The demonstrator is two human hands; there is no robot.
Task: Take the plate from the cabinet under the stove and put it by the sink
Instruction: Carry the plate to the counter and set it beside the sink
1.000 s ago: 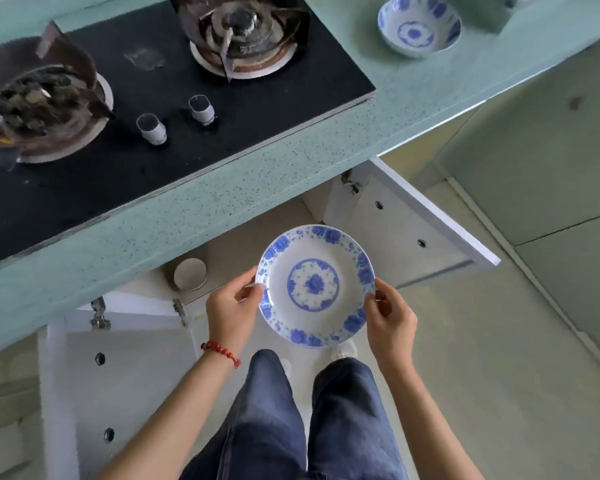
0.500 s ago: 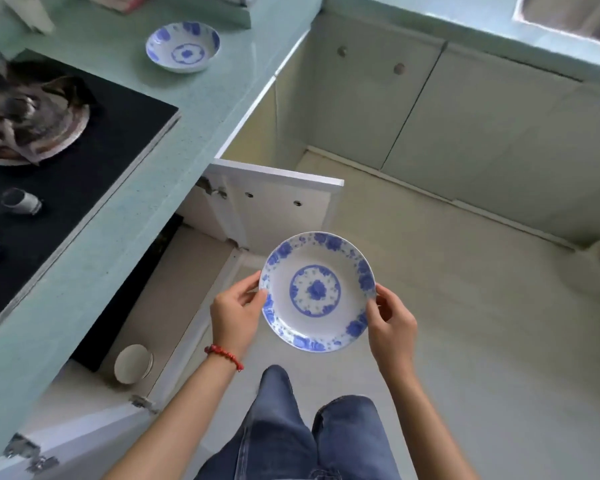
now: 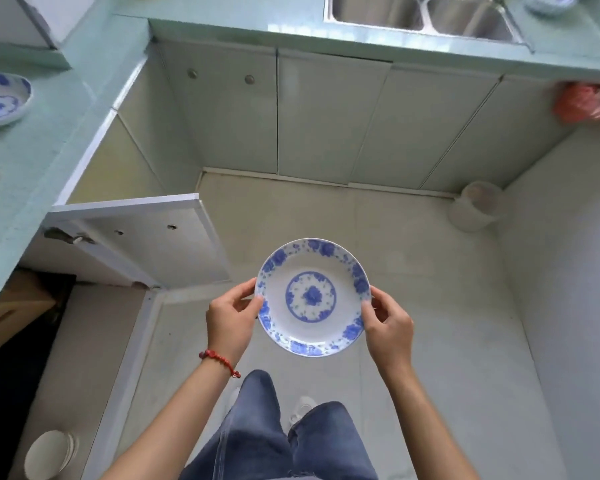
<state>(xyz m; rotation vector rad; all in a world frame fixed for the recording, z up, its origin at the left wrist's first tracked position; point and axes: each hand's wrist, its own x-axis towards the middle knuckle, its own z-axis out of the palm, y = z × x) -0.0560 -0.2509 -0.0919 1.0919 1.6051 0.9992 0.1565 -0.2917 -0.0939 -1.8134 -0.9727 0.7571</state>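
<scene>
From the head camera I see the plate (image 3: 312,296), white with blue flowers round its rim and a blue ring in the middle, held face up over the floor (image 3: 447,306) in front of me. My left hand (image 3: 231,318) is clamped on the plate's left edge, thumb on top of the rim and fingers underneath. My right hand (image 3: 388,323) grips the right edge the same way. A red bead bracelet (image 3: 219,358) sits on the left wrist. Below the plate are my legs in blue jeans (image 3: 274,434).

The sink (image 3: 423,15), a steel double basin, is at the top of the view, set into the pale green tabletop (image 3: 222,15), well apart from the plate. A row of closed cabinet doors (image 3: 326,123) runs under it. To my left a cabinet door (image 3: 142,233) stands open, and the cabinet's shelf holds a stack of white dishes (image 3: 49,452) near the bottom left corner. Another blue-patterned bowl (image 3: 0,103) rests on the tabletop at the far left. A white bucket (image 3: 475,206) stands on the floor in the right corner, and something red (image 3: 586,102) hangs blurred at the right edge; I cannot tell what it is.
</scene>
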